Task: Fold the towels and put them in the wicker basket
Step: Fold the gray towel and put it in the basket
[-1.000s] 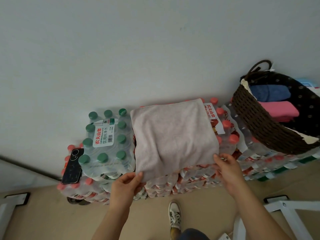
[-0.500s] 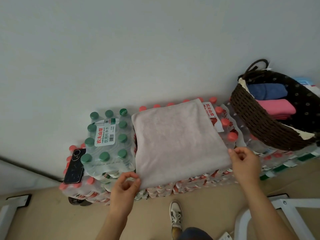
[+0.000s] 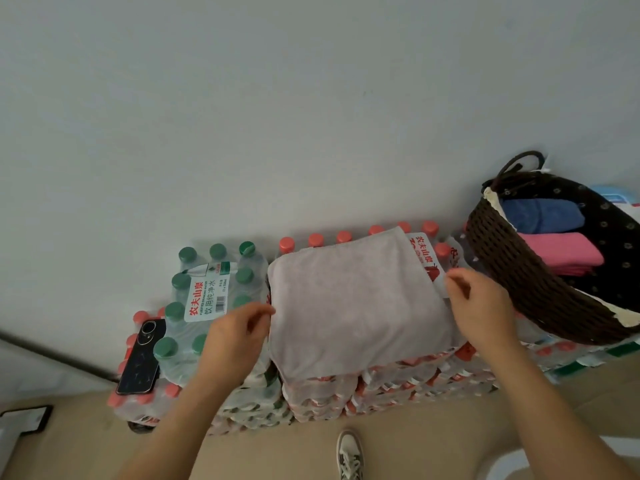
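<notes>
Head view: towel [image 3: 356, 306] flat, nearly square.

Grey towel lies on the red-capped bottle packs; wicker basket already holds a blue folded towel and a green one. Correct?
Not green: the head view shows the wicker basket holding a blue towel and a pink towel. The grey towel does lie on the red-capped bottle packs.

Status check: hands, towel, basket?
Left hand at grey towel's left edge, right hand at right edge; grip unclear on both. Towel lies folded on bottled-water packs. Wicker basket right of it, blue towel and pink towel inside, nothing blocking.
</notes>
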The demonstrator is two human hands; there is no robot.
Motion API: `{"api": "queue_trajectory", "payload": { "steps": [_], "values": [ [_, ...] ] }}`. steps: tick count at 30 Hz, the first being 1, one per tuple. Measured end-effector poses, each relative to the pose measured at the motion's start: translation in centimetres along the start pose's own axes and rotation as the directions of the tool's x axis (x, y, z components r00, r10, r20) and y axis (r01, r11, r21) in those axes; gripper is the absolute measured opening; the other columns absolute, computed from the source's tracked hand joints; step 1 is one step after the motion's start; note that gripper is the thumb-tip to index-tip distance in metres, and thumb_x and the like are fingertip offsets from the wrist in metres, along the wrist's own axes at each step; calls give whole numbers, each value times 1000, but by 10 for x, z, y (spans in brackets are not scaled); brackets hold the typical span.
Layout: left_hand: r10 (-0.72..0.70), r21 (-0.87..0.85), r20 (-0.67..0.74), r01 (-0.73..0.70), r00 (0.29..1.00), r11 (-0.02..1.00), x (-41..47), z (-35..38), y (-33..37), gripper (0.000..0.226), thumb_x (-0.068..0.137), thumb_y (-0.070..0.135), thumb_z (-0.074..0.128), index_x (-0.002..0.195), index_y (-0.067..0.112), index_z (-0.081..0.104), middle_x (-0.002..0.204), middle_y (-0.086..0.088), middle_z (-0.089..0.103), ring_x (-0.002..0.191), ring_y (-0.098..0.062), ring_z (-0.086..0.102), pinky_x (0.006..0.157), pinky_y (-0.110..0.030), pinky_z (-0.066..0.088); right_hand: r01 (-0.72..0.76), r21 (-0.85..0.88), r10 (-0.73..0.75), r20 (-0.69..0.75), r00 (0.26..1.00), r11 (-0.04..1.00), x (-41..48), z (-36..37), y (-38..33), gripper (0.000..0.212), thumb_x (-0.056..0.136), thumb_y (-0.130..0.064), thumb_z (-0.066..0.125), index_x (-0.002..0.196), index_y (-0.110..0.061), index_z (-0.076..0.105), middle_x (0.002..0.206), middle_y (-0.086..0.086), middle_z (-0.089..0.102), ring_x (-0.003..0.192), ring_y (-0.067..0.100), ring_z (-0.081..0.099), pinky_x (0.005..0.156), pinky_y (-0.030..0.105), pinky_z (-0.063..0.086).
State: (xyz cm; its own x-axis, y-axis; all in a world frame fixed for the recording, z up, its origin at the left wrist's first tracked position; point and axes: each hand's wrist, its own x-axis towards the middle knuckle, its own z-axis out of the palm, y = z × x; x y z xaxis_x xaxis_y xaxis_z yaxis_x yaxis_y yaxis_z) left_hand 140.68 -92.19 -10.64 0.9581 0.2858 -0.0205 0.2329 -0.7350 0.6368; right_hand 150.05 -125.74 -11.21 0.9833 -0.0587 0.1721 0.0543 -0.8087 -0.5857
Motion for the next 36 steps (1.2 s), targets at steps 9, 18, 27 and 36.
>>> {"api": "queue_trajectory", "payload": {
  "steps": [9, 18, 27, 36],
  "values": [
    [79, 202, 86, -96, 993, 975, 116, 25, 12, 27, 93, 23, 54, 118, 20, 64, 115, -3, 65, 104, -21, 59, 85, -30, 43, 410, -144, -313, 439, 842, 901, 119, 59, -34, 39, 93, -19, 51, 132, -25, 53, 137, 1, 51, 126, 27, 44, 105, 41, 37],
    [-92, 145, 267, 54, 959, 988, 155, 21, 17, 13, 84, 35, 66, 96, 30, 64, 85, 6, 62, 77, -12, 58, 61, -23, 40, 568, -302, -328, 577, 748, 766, 157, 74, -56, 36, 90, -26, 58, 126, -31, 56, 128, -7, 50, 124, 16, 41, 94, 38, 35],
    [-23, 132, 314, -19, 949, 991, 164, 15, 9, 19, 78, 26, 74, 79, 18, 58, 77, 7, 62, 75, -13, 56, 64, -21, 42, 627, -223, -326, 699, 636, 746, 165, 77, -60, 28, 91, -41, 55, 118, -35, 62, 109, -3, 39, 117, 16, 34, 91, 38, 33],
    [-46, 158, 486, -36, 873, 987, 173, 8, 6, 19, 83, 32, 71, 74, 20, 59, 71, 10, 58, 64, -6, 51, 62, -19, 39, 659, -99, -488, 593, 640, 746, 164, 81, -54, 13, 97, -26, 49, 91, -22, 59, 87, -16, 53, 98, 11, 46, 78, 31, 28]
  ]
}}
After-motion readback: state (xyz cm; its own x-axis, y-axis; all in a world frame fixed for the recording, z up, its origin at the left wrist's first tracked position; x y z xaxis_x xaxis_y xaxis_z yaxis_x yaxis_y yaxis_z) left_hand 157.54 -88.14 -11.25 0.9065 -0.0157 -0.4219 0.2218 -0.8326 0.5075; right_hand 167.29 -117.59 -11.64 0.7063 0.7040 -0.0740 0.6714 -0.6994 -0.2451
